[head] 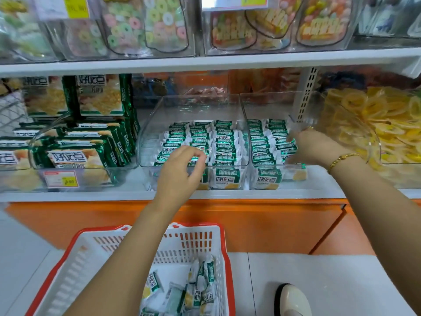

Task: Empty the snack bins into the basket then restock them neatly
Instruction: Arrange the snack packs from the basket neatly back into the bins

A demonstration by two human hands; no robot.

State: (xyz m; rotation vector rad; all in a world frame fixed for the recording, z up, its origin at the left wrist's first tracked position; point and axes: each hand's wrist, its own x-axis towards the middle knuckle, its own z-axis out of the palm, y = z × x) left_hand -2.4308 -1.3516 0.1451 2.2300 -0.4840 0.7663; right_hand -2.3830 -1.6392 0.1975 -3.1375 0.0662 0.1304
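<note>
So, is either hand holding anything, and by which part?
Cannot tell. Left hand curls over the middle bin's packets; right hand is blurred among the right bin's packets.

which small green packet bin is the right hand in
The bin next to the yellow fruit slices; the right hand is in it, the left hand over the neighbouring bin.

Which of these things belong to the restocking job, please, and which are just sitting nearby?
Job: middle clear bin, right clear bin, small green snack packs, red-rimmed basket, left hand, right hand.
Nearby only: large cracker packs, dried lemon slices, gummy ring packs, price tag.
</note>
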